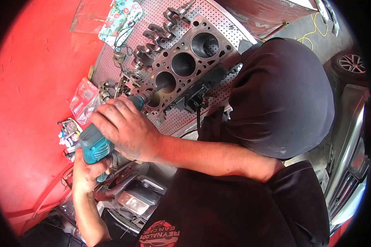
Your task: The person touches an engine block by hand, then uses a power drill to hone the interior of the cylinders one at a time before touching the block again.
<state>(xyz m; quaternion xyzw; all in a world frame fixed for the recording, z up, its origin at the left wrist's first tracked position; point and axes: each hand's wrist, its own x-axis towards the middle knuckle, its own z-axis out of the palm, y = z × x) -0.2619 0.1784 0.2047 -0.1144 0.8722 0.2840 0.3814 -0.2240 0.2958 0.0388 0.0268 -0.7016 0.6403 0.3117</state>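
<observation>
My left hand [86, 175] is closed around the grip of a teal power drill [96, 144]. From above, my right hand [128, 127] wraps over the drill's front body, behind the chuck [146, 96]. A thin dark shaft runs from the chuck into a cylinder bore [167, 78] of the engine block [175, 88]. What the shaft carries inside the bore is hard to make out. The block's flat face with its round bores is turned up toward me. Beside it lies a crankshaft [156, 35].
The block rests on a perforated metal surface [124, 39]. Small engine parts [130, 78] and a plastic bag [86, 99] lie near the drill. A large dark cloth-covered rounded shape [282, 99] stands right of the block. A red panel [29, 103] fills the left; a headlight [138, 201] sits below.
</observation>
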